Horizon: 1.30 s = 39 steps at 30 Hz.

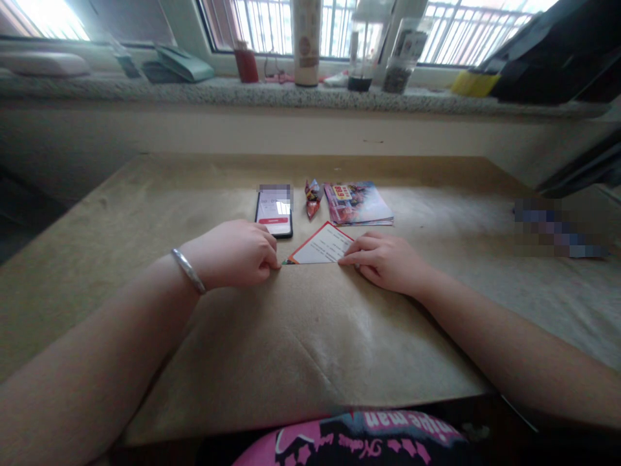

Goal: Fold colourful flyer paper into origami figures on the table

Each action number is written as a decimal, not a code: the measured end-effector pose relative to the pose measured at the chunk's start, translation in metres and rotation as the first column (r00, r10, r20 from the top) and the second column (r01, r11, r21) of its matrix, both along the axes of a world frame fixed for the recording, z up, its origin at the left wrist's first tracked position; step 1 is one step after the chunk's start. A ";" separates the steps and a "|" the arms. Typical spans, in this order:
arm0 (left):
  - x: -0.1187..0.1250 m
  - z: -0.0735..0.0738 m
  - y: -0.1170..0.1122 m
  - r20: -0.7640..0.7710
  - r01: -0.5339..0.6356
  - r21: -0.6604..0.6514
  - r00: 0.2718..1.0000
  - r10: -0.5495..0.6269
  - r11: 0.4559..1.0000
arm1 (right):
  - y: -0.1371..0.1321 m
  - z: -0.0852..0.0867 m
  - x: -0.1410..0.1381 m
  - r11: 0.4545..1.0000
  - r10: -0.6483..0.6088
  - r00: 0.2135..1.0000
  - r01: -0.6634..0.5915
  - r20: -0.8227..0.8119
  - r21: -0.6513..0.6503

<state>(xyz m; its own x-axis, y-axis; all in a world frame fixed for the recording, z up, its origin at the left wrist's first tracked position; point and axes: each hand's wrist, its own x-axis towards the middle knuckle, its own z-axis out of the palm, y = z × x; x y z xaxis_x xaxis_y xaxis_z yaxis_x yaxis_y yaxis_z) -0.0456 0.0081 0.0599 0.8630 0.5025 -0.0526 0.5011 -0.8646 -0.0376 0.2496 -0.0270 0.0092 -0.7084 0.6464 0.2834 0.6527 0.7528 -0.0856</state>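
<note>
A sheet of paper [317,247], folded into a triangle, lies on the table with its long edge toward me. Its upper face is white with lines of print and a red border, and a little orange and green shows at the left corner. My left hand [245,254], a silver bangle at its wrist, is closed, with its fingertips at that left corner. On the other side my right hand [388,260] holds the paper near its right end, fingers bent and pressed down on the print. That right corner is hidden under the fingers.
Past the paper lie a phone [274,223] with its screen lit, a small red folded paper piece [313,199] and a stack of colourful printed sheets [361,202]. A blurred object [557,230] is at the right. Bottles and containers stand on the stone windowsill [272,96].
</note>
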 end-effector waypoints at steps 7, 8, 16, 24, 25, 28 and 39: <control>0.000 0.004 -0.002 -0.068 -0.035 -0.012 0.997 0.034 0.999 | 0.000 -0.001 0.001 1.000 0.005 1.000 -0.004 -0.009 0.014; -0.001 0.003 -0.002 -0.062 -0.030 -0.003 0.998 0.029 1.000 | 0.000 -0.001 0.001 1.000 0.002 1.000 -0.002 -0.008 0.012; 0.001 0.002 -0.004 -0.061 -0.090 0.011 0.994 0.090 0.996 | 0.001 -0.001 0.001 1.000 0.001 1.000 -0.001 -0.007 -0.001; 0.033 -0.018 -0.018 0.086 -0.059 0.245 0.996 0.039 0.968 | 0.002 -0.001 -0.006 0.998 -0.027 0.998 0.029 -0.059 0.047; 0.038 -0.023 -0.019 0.110 -0.031 0.249 0.994 0.004 0.968 | 0.002 0.000 -0.007 0.998 -0.039 0.997 0.042 -0.065 0.053; 0.048 -0.037 -0.020 0.171 -0.032 0.255 0.985 -0.013 0.966 | 0.002 -0.001 -0.011 0.997 -0.071 0.996 0.073 -0.056 0.039; 0.061 -0.033 -0.024 0.025 -0.026 0.309 0.999 0.020 0.951 | 0.004 0.001 -0.022 0.996 -0.086 0.996 0.086 -0.033 0.001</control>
